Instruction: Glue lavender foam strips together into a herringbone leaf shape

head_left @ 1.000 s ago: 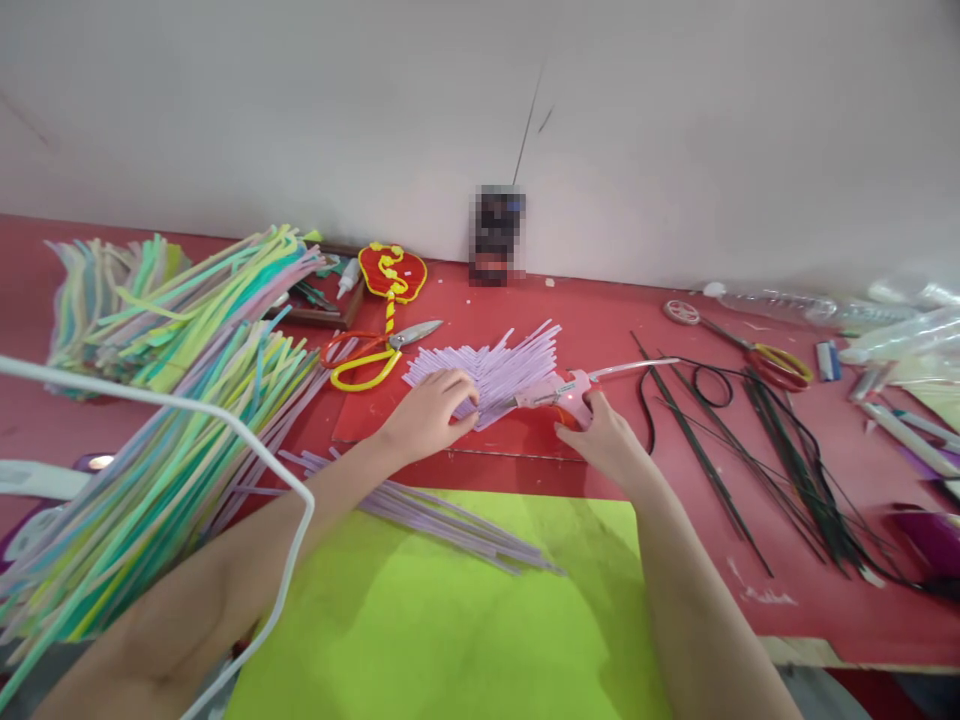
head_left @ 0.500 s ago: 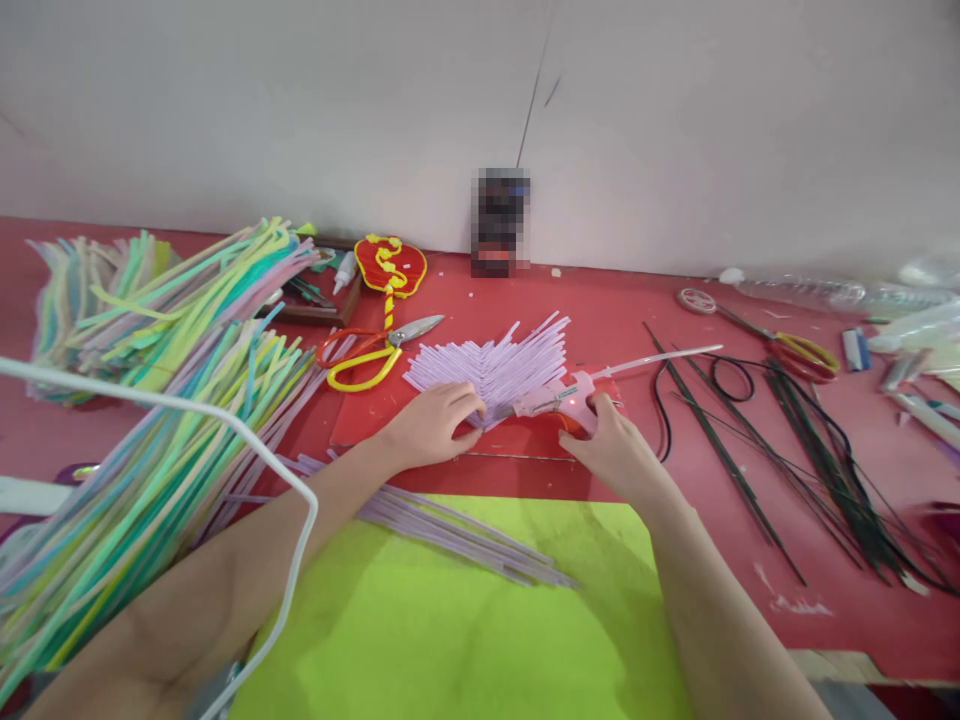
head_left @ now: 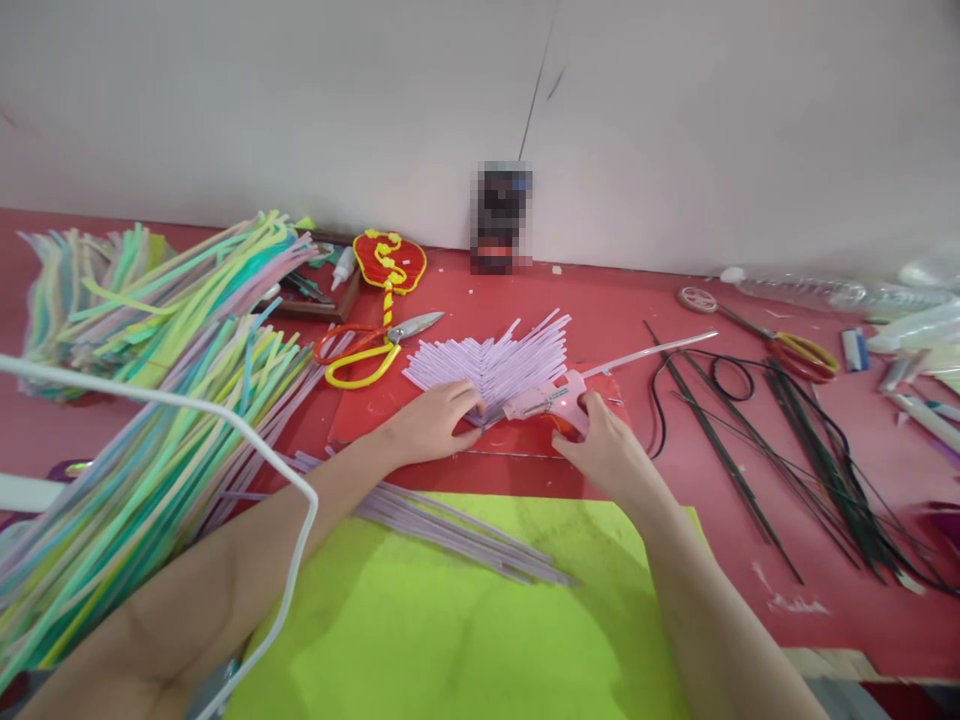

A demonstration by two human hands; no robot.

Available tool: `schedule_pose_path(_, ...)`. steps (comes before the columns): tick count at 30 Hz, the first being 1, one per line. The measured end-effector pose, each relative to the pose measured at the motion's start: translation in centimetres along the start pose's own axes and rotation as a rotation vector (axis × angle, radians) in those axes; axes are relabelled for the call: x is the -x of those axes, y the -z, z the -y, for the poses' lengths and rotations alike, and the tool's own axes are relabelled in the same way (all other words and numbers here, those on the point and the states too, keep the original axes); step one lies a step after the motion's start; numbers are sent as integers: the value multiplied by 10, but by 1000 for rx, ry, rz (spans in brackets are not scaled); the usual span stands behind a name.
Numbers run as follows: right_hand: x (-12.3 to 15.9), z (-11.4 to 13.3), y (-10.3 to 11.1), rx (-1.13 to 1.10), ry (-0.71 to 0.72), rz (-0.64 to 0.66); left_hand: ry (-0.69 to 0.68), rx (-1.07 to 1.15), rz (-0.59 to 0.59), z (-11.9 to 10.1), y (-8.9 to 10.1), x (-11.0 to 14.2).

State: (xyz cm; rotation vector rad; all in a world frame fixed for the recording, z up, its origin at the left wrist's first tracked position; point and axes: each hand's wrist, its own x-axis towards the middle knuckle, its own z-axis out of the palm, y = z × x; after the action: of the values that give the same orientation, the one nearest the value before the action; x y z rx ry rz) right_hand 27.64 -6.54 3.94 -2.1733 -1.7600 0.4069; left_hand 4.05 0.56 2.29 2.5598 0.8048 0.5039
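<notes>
At the middle of the red surface [head_left: 675, 300], the fan of lilac strips [head_left: 491, 365] lies flat on a red sheet. Your left hand [head_left: 427, 422] presses its near edge with the fingers spread flat, holding nothing. Your right hand [head_left: 607, 455] is wrapped around the pink glue gun [head_left: 551, 398], nozzle at the fan's base, though its tip looks hidden. Keep the left fingertips clear of the nozzle. The scissors [head_left: 367, 350] lie just beside the fan.

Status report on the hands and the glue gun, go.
Left hand pressing lilac strip fan. Right hand gripping pink glue gun, nozzle at fan's tip. Scissors lie nearby, apart.
</notes>
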Motion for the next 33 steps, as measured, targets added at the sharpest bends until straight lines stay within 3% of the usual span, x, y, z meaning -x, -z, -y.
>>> schedule_pose_path(23, 0, -4, -2, -29, 64, -46, 26, -51, -19, -3, -1, -2)
schedule_pose_path(33, -1, -4, 3, 19, -10, -22, 40, -46, -15, -5, -1, -2)
